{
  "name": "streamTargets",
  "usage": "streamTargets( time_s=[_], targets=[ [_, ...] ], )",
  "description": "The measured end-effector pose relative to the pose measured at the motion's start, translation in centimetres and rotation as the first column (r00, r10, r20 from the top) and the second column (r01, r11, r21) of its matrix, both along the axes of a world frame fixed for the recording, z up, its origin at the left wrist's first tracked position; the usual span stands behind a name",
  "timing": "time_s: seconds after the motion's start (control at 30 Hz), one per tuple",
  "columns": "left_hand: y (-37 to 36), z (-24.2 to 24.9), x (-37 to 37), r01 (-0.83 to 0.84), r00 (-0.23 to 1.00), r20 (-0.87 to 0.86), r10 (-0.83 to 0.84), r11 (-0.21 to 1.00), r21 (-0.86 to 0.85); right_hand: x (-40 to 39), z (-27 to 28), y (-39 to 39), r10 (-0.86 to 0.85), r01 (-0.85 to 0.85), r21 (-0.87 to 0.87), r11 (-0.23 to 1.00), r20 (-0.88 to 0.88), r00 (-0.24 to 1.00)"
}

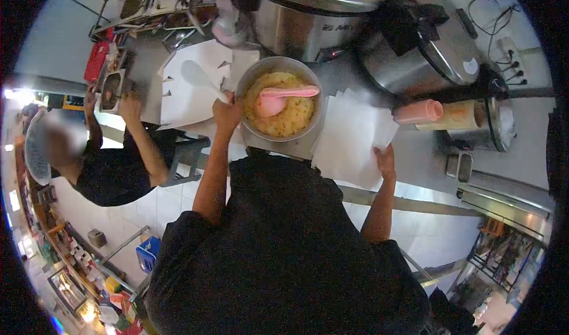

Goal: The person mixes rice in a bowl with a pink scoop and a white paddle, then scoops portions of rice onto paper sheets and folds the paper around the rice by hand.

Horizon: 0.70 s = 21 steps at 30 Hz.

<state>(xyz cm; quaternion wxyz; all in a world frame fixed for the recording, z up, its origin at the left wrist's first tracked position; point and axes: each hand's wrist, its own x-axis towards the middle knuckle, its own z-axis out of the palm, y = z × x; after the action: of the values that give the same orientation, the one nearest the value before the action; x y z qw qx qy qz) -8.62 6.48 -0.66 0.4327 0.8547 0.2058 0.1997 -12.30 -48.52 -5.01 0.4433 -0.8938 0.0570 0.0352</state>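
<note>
My left hand (227,116) is closed round the handle of a white rice paddle (194,74), whose blade hangs over notched white paper sheets (178,104). Just right of that hand stands a round metal pot (252,74) of yellow rice (290,122). On the rice lies a pink serving spoon (271,103). My right hand (385,161) pinches the right edge of a stack of white paper (349,133), which lies partly over the counter's front edge.
Large metal cookers (296,27) stand behind the pot, with another cooker (409,56) to the right. A pink tumbler (419,111) lies near the counter's right part. At left, a co-worker (112,169) handles a metal container (111,89).
</note>
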Motion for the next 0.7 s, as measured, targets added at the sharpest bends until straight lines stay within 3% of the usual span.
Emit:
streamTargets(
  time_s=[0.03, 0.1, 0.13, 0.23, 0.27, 0.37, 0.43, 0.47, 0.5, 0.57, 0.67, 0.7],
  targets=[
    [0.0, 0.5, 0.0, 0.011, 1.0, 0.023, -0.011, 1.0, 0.019, 0.9, 0.6, 1.9, 0.019, -0.014, -0.106, 0.994, 0.044, 0.999],
    [-0.2, 1.1, 0.0, 0.042, 0.997, 0.067, -0.045, 0.998, 0.045, 2.3, 1.0, 6.0, -0.057, 0.049, -0.12, 0.992, -0.067, 0.996],
    [-0.2, 0.6, 0.2, -0.007, 1.0, 0.012, 0.008, 0.997, -0.083, 2.9, 0.9, 6.8, -0.1, 0.082, -0.137, 0.987, -0.124, 0.987],
    [-0.6, 2.0, -0.4, 0.01, 0.999, -0.042, -0.012, 0.998, -0.054, 4.7, -2.6, 7.7, -0.083, 0.141, -0.234, 0.962, 0.243, 0.966],
    [-0.9, 2.0, -0.5, -0.009, 1.0, -0.019, 0.008, 0.998, -0.062, 4.5, -2.1, 8.6, -0.002, 0.211, -0.495, 0.843, 0.39, 0.921],
    [-1.2, 1.1, -0.8, -0.071, 0.997, -0.014, 0.07, 0.994, -0.078, 6.3, 9.2, 16.3, -0.112, 0.35, -0.295, 0.889, 0.6, 0.792],
    [-1.1, -0.6, -0.3, -0.099, 0.992, -0.083, 0.092, 0.991, -0.089, 7.5, 13.1, 22.1, 0.088, 0.069, -0.253, 0.965, 0.562, 0.823],
    [-2.4, 0.7, -0.3, -0.229, 0.973, -0.068, 0.22, 0.951, -0.206, 8.4, 15.6, 25.1, 0.378, -0.21, -0.395, 0.894, 0.415, 0.828],
    [-2.8, 0.4, -0.1, -0.249, 0.969, -0.041, 0.245, 0.952, -0.18, 9.4, 17.0, 27.6, 0.631, -0.474, -0.485, 0.735, 0.232, 0.741],
    [-3.3, -0.8, 0.1, -0.294, 0.954, 0.016, 0.299, 0.946, -0.133, 10.4, 12.3, 30.6, 0.814, -0.405, -0.805, 0.434, 0.158, 0.558],
    [-3.4, -2.2, -0.2, -0.287, 0.957, 0.076, 0.281, 0.954, 0.083, 12.3, 10.6, 31.7, 0.796, -0.606, -0.716, 0.345, -0.12, 0.594],
    [-3.3, -1.3, 0.2, -0.255, 0.967, 0.033, 0.253, 0.966, 0.049, 13.1, 10.9, 32.0, 0.781, -0.623, -0.71, 0.328, -0.166, 0.601]
  ],
)
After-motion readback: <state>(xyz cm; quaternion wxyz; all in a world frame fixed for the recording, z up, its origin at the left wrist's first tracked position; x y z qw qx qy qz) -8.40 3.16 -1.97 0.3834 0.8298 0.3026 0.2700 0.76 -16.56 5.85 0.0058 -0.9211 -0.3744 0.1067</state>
